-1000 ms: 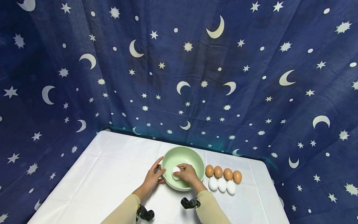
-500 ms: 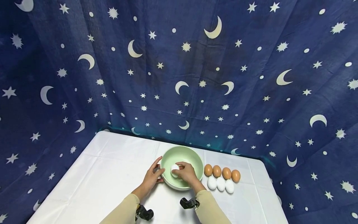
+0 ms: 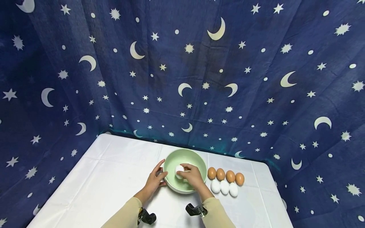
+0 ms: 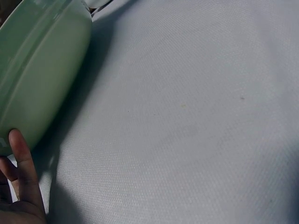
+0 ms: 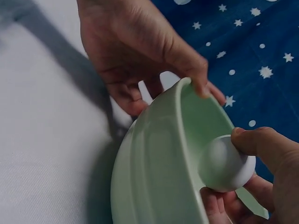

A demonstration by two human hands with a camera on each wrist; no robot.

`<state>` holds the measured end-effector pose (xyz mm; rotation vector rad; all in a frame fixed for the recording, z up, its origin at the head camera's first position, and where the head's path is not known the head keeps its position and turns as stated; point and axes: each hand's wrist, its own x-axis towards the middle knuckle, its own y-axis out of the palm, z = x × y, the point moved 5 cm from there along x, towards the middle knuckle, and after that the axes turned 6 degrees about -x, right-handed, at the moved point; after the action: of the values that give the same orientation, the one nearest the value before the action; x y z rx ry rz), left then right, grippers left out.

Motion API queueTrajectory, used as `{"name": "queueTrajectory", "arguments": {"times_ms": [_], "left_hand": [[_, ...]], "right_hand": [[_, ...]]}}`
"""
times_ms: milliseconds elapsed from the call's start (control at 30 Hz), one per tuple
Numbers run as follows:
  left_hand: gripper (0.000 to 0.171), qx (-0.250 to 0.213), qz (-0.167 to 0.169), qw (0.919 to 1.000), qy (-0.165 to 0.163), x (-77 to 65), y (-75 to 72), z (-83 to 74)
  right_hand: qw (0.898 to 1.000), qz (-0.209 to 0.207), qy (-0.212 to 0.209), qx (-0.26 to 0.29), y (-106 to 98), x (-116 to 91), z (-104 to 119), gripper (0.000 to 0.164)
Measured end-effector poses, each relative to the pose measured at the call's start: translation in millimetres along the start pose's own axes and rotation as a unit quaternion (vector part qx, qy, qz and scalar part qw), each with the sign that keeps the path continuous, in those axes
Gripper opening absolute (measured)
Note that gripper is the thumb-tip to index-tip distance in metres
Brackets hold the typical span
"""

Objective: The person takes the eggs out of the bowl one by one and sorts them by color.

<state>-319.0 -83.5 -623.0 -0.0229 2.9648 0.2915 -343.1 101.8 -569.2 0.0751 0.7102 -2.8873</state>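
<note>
A pale green bowl (image 3: 185,155) stands on the white-covered table. My left hand (image 3: 154,181) holds its left side, with the thumb over the rim and the fingers against the outer wall, as the right wrist view shows. Over the inside of the bowl, my right hand (image 3: 192,176) pinches a white egg (image 5: 224,163) between thumb and fingers. The egg looks whole in the right wrist view. In the left wrist view, left fingers (image 4: 23,163) touch the outside of the bowl low down.
Right of the bowl lie a row of several brown eggs (image 3: 220,174) and, in front of it, 3 white eggs (image 3: 224,187). The white tablecloth (image 3: 94,183) reaches a dark blue curtain (image 3: 159,126) with moons and stars behind. Black cameras sit on both wrists.
My right hand has lifted the egg slightly inside the bowl and shifted a little to the right. The left hand keeps its hold; the whole head view has moved slightly.
</note>
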Motion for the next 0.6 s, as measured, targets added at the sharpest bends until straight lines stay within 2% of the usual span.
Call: {"name": "queueTrajectory", "arguments": {"times_ms": [600], "left_hand": [[0.064,-0.004,-0.003,1.0000,-0.006,-1.6,0.2,1.6]], "right_hand": [[0.999,-0.009,0.016,0.036,-29,-36,3,0.049]]}}
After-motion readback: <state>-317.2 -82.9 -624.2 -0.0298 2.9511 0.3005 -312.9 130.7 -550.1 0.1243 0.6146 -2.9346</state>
